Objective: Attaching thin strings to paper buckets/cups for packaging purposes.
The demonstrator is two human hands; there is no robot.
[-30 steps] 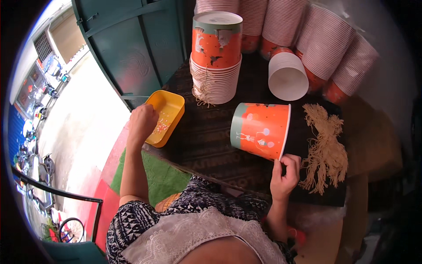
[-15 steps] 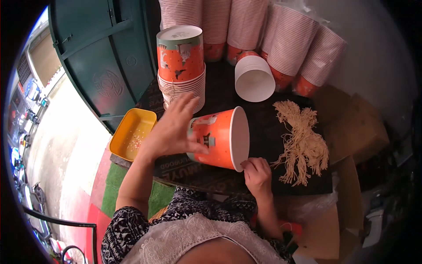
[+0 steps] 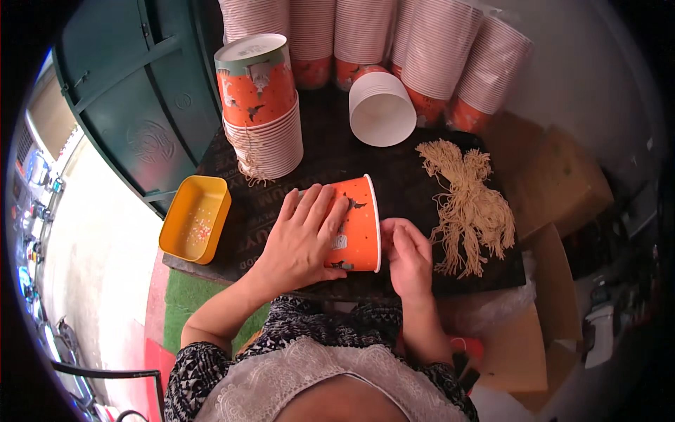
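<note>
One orange tub point(image 3: 360, 221) lies on its side on the counter point(image 3: 327, 151), the left hand point(image 3: 302, 239) spread over it; the right hand point(image 3: 409, 259), apart, curls by its mouth, grip unclear. Rim work seems underway; the next move calls for steadying the tub.

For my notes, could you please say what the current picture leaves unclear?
In the head view:
Orange round paper tub: closed end covered by the left hand; inside turned away.
Pale bits in yellow rectangular plastic tray: too small to identify.
Leftmost rear pale paper tub stack: top cut by upper edge.
</note>
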